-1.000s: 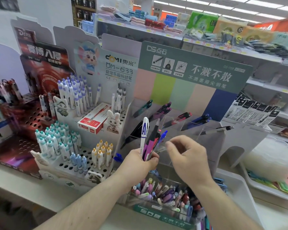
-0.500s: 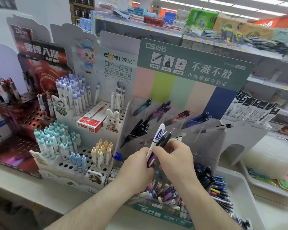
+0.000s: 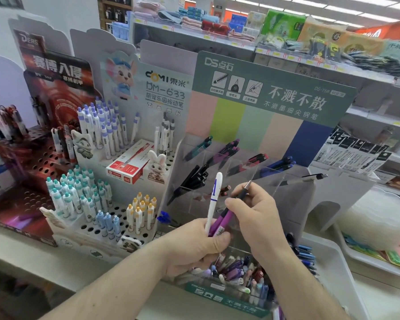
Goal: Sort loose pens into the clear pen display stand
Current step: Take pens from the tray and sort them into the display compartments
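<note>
My left hand (image 3: 194, 244) grips a bunch of loose pens: a white pen (image 3: 214, 199) sticks up tallest, with purple pens (image 3: 221, 224) beside it. My right hand (image 3: 255, 215) pinches a dark pen (image 3: 241, 194) with a silver tip, raised out of that bunch. Behind both hands stands the clear pen display stand (image 3: 291, 181), its slanted slots holding teal, purple, red, blue and black pens. A clear bin (image 3: 236, 273) of mixed loose pens sits below my hands.
A white holed stand (image 3: 88, 227) of capped pens stands to the left, with a red box (image 3: 128, 166) on it. A dark red display (image 3: 39, 162) is farther left. A white tray (image 3: 333, 262) with blue pens lies at right, beside a stack of clear lids (image 3: 374, 220).
My right hand went from apart to the bunch, took hold of a dark pen and is lifting it out. My left hand sank slightly with the bunch.
</note>
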Demonstrator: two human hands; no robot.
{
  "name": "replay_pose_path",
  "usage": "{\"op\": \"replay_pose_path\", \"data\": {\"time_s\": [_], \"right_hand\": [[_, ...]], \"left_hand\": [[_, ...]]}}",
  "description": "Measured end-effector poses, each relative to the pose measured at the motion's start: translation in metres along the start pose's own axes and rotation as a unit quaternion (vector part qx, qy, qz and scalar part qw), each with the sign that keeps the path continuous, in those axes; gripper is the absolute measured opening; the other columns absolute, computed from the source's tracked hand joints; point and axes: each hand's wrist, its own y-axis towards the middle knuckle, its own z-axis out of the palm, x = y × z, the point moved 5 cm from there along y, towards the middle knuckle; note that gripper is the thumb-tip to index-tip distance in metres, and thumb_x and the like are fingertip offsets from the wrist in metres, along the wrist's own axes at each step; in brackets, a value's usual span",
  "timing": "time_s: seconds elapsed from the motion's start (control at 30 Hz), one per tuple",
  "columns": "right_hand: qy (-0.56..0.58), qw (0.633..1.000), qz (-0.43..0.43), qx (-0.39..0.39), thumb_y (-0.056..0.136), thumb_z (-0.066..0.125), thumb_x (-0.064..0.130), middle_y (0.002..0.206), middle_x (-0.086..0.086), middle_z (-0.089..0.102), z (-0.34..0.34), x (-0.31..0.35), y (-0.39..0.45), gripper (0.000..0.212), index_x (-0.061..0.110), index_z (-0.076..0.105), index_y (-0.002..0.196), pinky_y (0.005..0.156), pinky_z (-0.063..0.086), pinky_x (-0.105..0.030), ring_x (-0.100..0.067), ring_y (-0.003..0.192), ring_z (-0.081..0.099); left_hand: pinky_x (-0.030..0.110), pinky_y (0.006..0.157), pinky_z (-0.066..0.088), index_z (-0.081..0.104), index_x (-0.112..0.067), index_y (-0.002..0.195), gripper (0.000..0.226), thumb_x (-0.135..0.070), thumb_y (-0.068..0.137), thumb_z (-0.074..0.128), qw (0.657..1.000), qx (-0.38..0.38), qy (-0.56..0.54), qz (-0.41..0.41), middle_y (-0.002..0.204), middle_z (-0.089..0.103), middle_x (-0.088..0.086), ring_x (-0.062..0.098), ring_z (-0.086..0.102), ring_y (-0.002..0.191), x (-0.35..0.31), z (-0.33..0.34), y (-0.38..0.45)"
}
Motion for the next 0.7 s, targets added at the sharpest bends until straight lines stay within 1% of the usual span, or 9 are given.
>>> {"op": "replay_pose_path", "data": {"time_s": [0.1,0.17,0.23,0.3,0.4,0.5,0.57,0.6,0.7], "right_hand": [[0.013,0.999,0.036,0.013,0.087,0.061,-0.004,0.066,-0.006,0.052,-0.002,-0.009,0.004,0.027,0.017,0.062,0.070,0.061,0.048,-0.033,-0.021,0.064,0.050],[0.025,0.997,0.065,0.018,0.088,0.059,-0.005,0.061,-0.003,0.056,-0.002,-0.014,0.004,0.032,0.018,0.064,0.065,0.059,0.047,-0.025,-0.017,0.060,0.052],[0.026,0.996,0.078,0.016,0.089,0.056,-0.006,0.058,-0.001,0.055,-0.001,-0.016,0.004,0.027,0.011,0.063,0.069,0.049,0.042,-0.016,-0.009,0.049,0.049],[0.020,0.997,0.081,0.008,0.091,0.054,-0.004,0.058,0.001,0.054,-0.001,-0.019,0.003,0.025,0.009,0.061,0.072,0.047,0.040,-0.015,-0.006,0.046,0.047],[0.018,0.996,0.088,-0.012,0.094,0.053,-0.001,0.059,0.004,0.054,-0.006,-0.020,0.002,0.026,0.012,0.061,0.073,0.052,0.044,-0.020,-0.008,0.052,0.049],[0.076,0.990,0.116,-0.039,0.097,0.051,0.003,0.061,-0.001,0.050,-0.019,-0.014,0.003,0.021,0.007,0.059,0.078,0.044,0.041,-0.018,-0.009,0.049,0.043],[0.140,0.979,0.142,-0.045,0.097,0.048,0.003,0.056,-0.001,0.042,-0.028,-0.012,0.006,0.021,0.005,0.054,0.077,0.038,0.031,-0.018,-0.010,0.043,0.034],[0.170,0.972,0.153,-0.043,0.096,0.047,0.003,0.054,-0.001,0.038,-0.031,-0.012,0.006,0.021,0.005,0.052,0.076,0.038,0.026,-0.019,-0.010,0.040,0.030],[0.203,0.962,0.179,-0.027,0.093,0.047,0.004,0.051,0.000,0.032,-0.033,-0.016,0.005,0.021,0.008,0.050,0.073,0.041,0.019,-0.023,-0.011,0.040,0.024]], "left_hand": [[0.022,0.051,0.024,0.050,-0.013,0.088,0.049,-0.062,0.083,0.053,0.994,-0.001,-0.105,-0.035,0.069,0.043,-0.001,0.011,0.033,0.052,0.003,0.004,-0.003],[0.023,0.048,0.025,0.050,-0.014,0.081,0.046,-0.059,0.088,0.044,0.987,-0.034,-0.145,-0.056,0.069,0.046,0.001,0.014,0.034,0.052,0.005,0.004,-0.003],[0.022,0.046,0.029,0.050,-0.012,0.084,0.041,-0.051,0.096,0.042,0.984,-0.064,-0.153,-0.062,0.068,0.049,0.002,0.015,0.038,0.052,0.004,0.003,-0.003],[0.023,0.045,0.039,0.053,-0.008,0.089,0.038,-0.043,0.101,0.042,0.983,-0.089,-0.149,-0.064,0.066,0.052,0.004,0.016,0.047,0.052,0.002,0.004,-0.005],[0.039,0.061,0.058,0.056,-0.002,0.099,0.034,-0.033,0.103,0.044,0.980,-0.094,-0.168,-0.046,0.071,0.060,0.009,0.021,0.061,0.060,-0.004,0.004,-0.006],[0.046,0.073,0.060,0.052,-0.003,0.090,0.030,-0.027,0.104,0.042,0.979,-0.125,-0.156,-0.028,0.070,0.061,0.009,0.020,0.061,0.062,-0.004,-0.007,-0.004],[0.031,0.056,0.055,0.046,-0.008,0.084,0.028,-0.026,0.105,0.040,0.975,-0.140,-0.170,-0.023,0.068,0.051,0.005,0.013,0.046,0.053,-0.003,-0.011,-0.002],[0.023,0.046,0.045,0.043,-0.011,0.082,0.028,-0.027,0.105,0.039,0.973,-0.140,-0.184,-0.020,0.066,0.045,0.002,0.010,0.036,0.048,-0.003,-0.011,-0.001],[0.016,0.035,0.023,0.040,-0.014,0.082,0.030,-0.038,0.100,0.041,0.974,-0.105,-0.200,-0.011,0.062,0.039,-0.002,0.006,0.022,0.042,-0.008,-0.002,-0.003]]}}
